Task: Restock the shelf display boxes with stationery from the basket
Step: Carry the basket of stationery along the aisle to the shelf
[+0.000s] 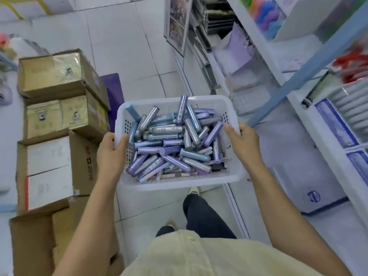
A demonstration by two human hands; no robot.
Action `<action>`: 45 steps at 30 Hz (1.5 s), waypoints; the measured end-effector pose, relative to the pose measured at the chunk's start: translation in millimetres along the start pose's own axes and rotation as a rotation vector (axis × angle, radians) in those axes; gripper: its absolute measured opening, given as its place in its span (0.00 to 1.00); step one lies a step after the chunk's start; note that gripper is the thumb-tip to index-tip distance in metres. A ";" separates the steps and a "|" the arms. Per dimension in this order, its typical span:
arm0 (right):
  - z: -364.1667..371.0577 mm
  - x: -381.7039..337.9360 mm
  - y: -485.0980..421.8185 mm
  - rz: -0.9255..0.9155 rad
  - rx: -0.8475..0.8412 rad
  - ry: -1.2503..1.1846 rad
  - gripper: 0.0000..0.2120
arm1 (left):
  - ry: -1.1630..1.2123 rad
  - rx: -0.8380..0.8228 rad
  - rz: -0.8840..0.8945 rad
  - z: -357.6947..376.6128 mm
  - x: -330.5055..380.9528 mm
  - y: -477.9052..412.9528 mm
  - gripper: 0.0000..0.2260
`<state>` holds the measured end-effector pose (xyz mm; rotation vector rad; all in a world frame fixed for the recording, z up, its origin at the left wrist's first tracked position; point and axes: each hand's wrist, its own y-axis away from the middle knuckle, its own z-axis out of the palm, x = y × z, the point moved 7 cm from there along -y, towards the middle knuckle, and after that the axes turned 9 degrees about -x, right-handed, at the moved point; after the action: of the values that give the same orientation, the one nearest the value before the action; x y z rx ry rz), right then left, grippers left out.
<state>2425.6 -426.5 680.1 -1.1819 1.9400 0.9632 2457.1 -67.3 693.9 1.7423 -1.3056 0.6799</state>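
White perforated plastic basket (179, 183): held up, roughly level. Stationery (169, 144): purple, blue and silver capped tubes, heaped loose, crisscrossed. Display boxes (336, 124): blue-and-white, right of basket, apart; grey sticks in rows inside.

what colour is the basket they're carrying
White, seen in the head view: the basket is white perforated plastic.

White tiled floor (123, 36); cardboard boxes (53, 76) stacked left; white shelving (256, 34) right.

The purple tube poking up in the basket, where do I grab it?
Pinch the purple tube at its top end, from above: it leans on the far rim of the basket, above the pile, its lower end among other tubes.
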 end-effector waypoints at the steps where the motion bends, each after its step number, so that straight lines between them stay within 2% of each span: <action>1: -1.5 -3.5 -20.9 0.012 -0.005 -0.003 0.19 | 0.000 0.002 -0.003 4.7 8.7 -17.2 0.15; 12: -4.5 -43.1 -194.2 0.020 0.011 -0.043 0.17 | -0.032 -0.027 0.011 32.6 89.0 -192.2 0.16; 15: -4.7 -51.0 -232.4 0.037 0.046 -0.040 0.20 | -0.070 -0.051 0.045 38.8 109.8 -241.5 0.17; 22: -10.8 -62.6 -311.8 0.086 0.078 -0.117 0.18 | -0.096 -0.128 0.067 64.7 150.4 -334.6 0.18; 28: -17.1 -69.2 -374.7 0.074 0.099 -0.081 0.23 | -0.082 -0.130 0.067 81.4 172.7 -393.1 0.17; 33: -10.1 -68.2 -399.1 0.121 0.128 -0.106 0.21 | -0.145 -0.161 0.091 86.7 191.2 -437.7 0.16; 39: -6.1 -54.6 -414.8 0.206 0.278 -0.167 0.21 | -0.244 -0.290 0.190 118.2 225.3 -504.5 0.15; 45: 20.9 -45.7 -419.8 0.350 0.571 -0.285 0.21 | -0.376 -0.536 0.353 166.7 264.3 -592.7 0.15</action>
<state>2829.8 -523.6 603.1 -0.3712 2.0232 0.6276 3092.0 -276.4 647.5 1.2424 -1.8778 0.1518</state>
